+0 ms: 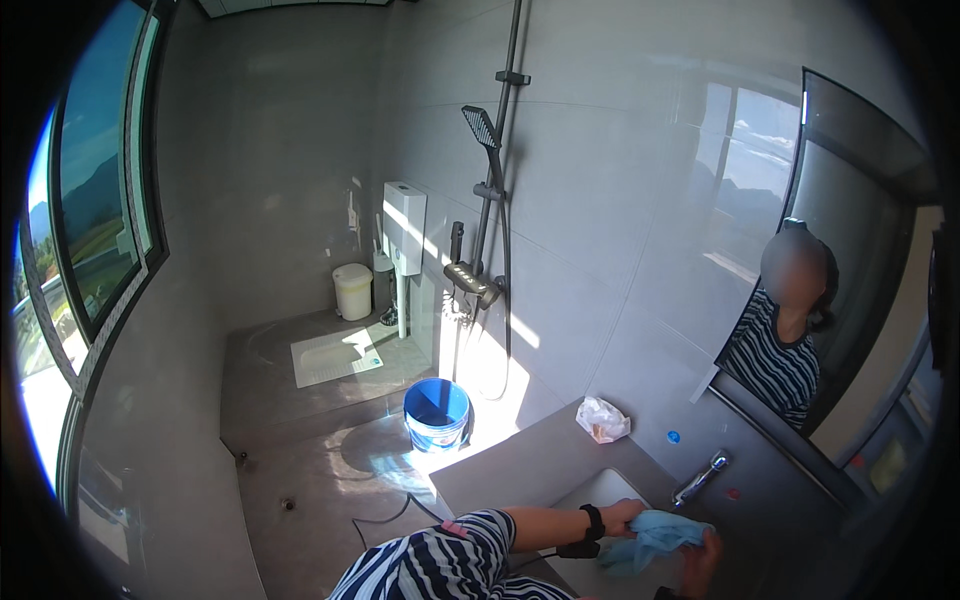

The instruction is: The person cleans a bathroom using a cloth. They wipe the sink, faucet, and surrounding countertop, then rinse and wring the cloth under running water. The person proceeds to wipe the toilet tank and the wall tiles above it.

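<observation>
A light blue, thin cloth hangs bunched between my two hands above a white washbasin set into a grey counter. My left hand, with a black band at the wrist, grips the cloth's left end. At the other end, my right hand holds the cloth near its edge; its lower part falls into shadow. Just behind the cloth, a chrome faucet comes out from the wall side.
On the grey counter lies a crumpled plastic bag. A blue bucket stands on the floor beyond. Farther back are a squat toilet, a lidded bin and a black shower set. A mirror hangs at right.
</observation>
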A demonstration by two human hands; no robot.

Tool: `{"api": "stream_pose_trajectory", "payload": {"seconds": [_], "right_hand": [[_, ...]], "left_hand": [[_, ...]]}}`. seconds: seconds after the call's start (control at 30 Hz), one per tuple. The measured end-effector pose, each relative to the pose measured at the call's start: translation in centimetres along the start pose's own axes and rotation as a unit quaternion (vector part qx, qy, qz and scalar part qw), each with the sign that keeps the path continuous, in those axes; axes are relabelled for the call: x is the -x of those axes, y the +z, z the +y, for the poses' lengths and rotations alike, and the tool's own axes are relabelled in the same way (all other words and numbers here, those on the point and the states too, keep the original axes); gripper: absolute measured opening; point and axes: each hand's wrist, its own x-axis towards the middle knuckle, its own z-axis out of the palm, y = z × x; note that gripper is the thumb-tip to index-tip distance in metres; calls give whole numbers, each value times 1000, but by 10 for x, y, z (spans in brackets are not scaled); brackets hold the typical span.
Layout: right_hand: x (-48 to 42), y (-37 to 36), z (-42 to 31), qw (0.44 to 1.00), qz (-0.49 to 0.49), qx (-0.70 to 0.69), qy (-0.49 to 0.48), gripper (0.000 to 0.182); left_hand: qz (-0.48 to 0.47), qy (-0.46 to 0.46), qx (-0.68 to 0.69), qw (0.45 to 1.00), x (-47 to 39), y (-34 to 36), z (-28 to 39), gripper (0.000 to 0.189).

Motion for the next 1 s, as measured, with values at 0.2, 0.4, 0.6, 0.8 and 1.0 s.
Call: {"api": "stream_pose_trajectory", "payload": {"seconds": [0.2,0.4,0.6,0.8,1.0], "right_hand": [[33,19,39,937,-107,328,-46,25],[-20,2,83,988,-126,92,-12,32],[-44,15,98,975,-69,200,-65,36],[1,90,66,953,-102,264,-109,36],[47,125,27,988,-138,21,-64,35]], "left_hand": [[-31,-150,636,757,-23,29,31,14],[-16,-207,260,943,-5,-18,2,66],[22,-412,275,869,8,-32,-15,99],[8,-433,476,765,-9,-27,-31,92],[-118,-219,563,788,-38,3,-41,72]]}}
